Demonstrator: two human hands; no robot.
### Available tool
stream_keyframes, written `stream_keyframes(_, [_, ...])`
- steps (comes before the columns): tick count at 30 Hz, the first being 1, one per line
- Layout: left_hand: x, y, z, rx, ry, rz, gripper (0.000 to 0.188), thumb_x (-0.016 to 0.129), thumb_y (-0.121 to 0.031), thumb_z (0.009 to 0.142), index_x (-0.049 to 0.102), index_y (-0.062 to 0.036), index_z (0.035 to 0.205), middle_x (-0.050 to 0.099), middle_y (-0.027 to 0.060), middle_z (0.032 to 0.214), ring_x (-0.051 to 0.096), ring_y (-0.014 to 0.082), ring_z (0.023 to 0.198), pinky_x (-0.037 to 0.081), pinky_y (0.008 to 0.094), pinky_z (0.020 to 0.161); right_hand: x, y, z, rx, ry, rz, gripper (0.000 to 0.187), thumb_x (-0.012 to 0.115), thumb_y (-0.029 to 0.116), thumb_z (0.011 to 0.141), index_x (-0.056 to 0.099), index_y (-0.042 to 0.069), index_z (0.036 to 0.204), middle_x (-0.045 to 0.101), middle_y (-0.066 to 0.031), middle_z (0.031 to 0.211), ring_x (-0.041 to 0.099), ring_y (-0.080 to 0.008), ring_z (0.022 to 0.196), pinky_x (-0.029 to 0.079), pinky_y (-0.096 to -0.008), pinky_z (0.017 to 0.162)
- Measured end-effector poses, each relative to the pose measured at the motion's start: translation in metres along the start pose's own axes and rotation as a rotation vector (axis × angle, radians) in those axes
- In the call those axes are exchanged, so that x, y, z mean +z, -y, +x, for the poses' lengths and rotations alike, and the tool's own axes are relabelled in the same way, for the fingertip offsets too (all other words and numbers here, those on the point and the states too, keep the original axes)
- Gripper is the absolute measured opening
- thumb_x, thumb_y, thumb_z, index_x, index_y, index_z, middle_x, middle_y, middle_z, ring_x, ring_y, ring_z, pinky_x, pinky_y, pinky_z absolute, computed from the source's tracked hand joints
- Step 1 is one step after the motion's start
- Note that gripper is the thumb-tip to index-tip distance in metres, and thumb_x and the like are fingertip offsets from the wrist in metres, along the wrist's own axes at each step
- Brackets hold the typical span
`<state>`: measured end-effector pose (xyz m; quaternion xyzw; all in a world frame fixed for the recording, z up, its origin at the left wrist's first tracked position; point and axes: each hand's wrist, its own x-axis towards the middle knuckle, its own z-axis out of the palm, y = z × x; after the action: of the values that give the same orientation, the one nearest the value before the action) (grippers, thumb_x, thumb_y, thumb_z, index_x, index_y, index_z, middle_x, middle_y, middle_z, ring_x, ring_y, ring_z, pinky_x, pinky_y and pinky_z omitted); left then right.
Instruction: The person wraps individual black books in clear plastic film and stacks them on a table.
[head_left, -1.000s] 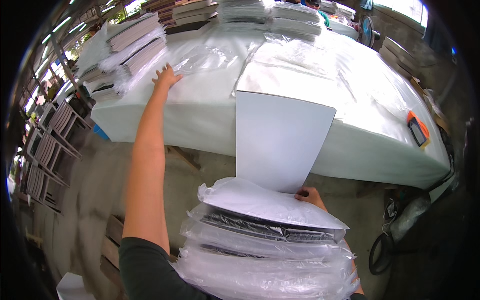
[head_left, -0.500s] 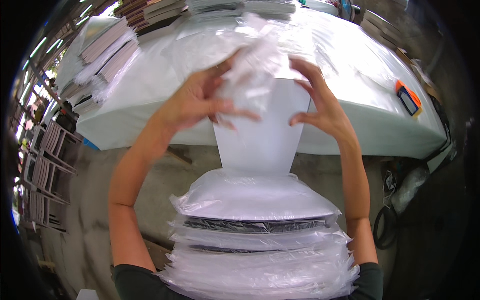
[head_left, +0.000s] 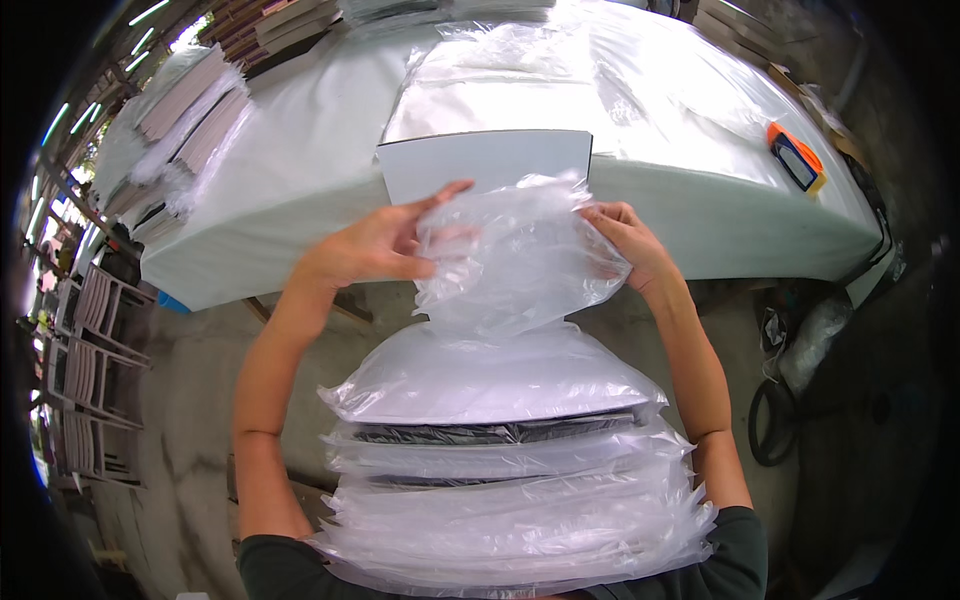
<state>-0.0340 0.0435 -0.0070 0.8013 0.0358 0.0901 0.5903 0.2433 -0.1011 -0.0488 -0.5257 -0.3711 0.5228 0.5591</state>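
A crumpled clear plastic bag (head_left: 515,255) hangs between my hands, above the front of the table. My right hand (head_left: 635,245) pinches its right edge, with some fingers showing through the film. At the bag's left side is my left hand (head_left: 375,242), fingers apart; part of them lies behind or inside the film. Behind the bag, a flat white board (head_left: 480,162) stands against the table edge, its lower part covered by plastic. Close to my body rises a stack of plastic-wrapped flat packs (head_left: 500,375), mostly white with dark layers.
A pale cloth-covered table (head_left: 300,150) spans the far side, with loose plastic sheets (head_left: 510,55) on it. Wrapped board stacks (head_left: 190,120) stand at its left. An orange and dark blue object (head_left: 795,158) lies at its right. Chairs (head_left: 95,320) line the left.
The plastic bag has come down toward me and spread out in front of the board. My right hand has closed on its edge; my left hand has moved lower.
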Motion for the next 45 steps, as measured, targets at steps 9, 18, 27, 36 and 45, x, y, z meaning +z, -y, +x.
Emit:
stream_keyframes(9, [0.017,0.011,0.034,-0.163,-0.242,-0.229,0.051,0.050,-0.016,0.090,0.033,-0.0023,0.137,0.052,0.0156,0.123,0.055,0.0224,0.109,0.043,0.0297,0.092,-0.033,-0.011,-0.006,0.170,-0.160,0.032,0.033,0.066,0.027,0.080,0.062,-0.004,0.093,0.056,-0.0031,0.068,0.049,-0.0085,0.049,0.042,-0.0256,0.038])
stream_keyframes(18, [0.018,0.010,0.054,-0.010,-0.263,-0.301,0.051,0.051,-0.022,0.091,0.035,0.0028,0.133,0.053,0.0145,0.121,0.056,0.0208,0.105,0.047,0.0313,0.090,-0.013,-0.013,0.003,-0.518,-0.421,-0.945,0.024,0.071,0.021,0.075,0.060,0.002,0.086,0.058,-0.0086,0.089,0.056,-0.0234,0.079,0.045,-0.0356,0.071])
stream_keyframes(27, [0.038,0.007,0.071,0.019,-0.191,-0.615,0.052,0.059,-0.013,0.085,0.039,0.0045,0.130,0.056,0.0106,0.114,0.057,0.0166,0.100,0.047,0.0281,0.088,0.059,0.017,-0.012,-1.454,-0.075,-1.161,0.013,0.068,0.008,0.065,0.060,0.008,0.076,0.055,-0.0037,0.101,0.051,-0.0210,0.097,0.039,-0.0382,0.090])
stream_keyframes(36, [0.032,0.013,0.065,-0.006,-0.006,-0.635,0.058,0.063,-0.012,0.079,0.038,0.0034,0.129,0.057,0.0066,0.106,0.057,0.0139,0.093,0.047,0.0274,0.083,0.067,0.045,-0.021,-1.350,0.152,-1.336,0.014,0.060,0.000,0.067,0.058,0.005,0.080,0.055,-0.0044,0.098,0.050,-0.0214,0.101,0.037,-0.0369,0.094])
stream_keyframes(45, [0.035,0.060,0.055,-0.202,-0.261,0.170,0.062,0.061,-0.031,0.082,0.038,-0.0024,0.131,0.049,0.0112,0.125,0.050,0.0220,0.111,0.035,0.0323,0.097,0.048,0.069,-0.037,-0.724,0.033,-0.328,0.014,0.052,0.010,0.091,0.042,0.002,0.088,0.046,-0.0012,0.055,0.039,-0.0048,0.041,0.027,-0.0211,0.036])
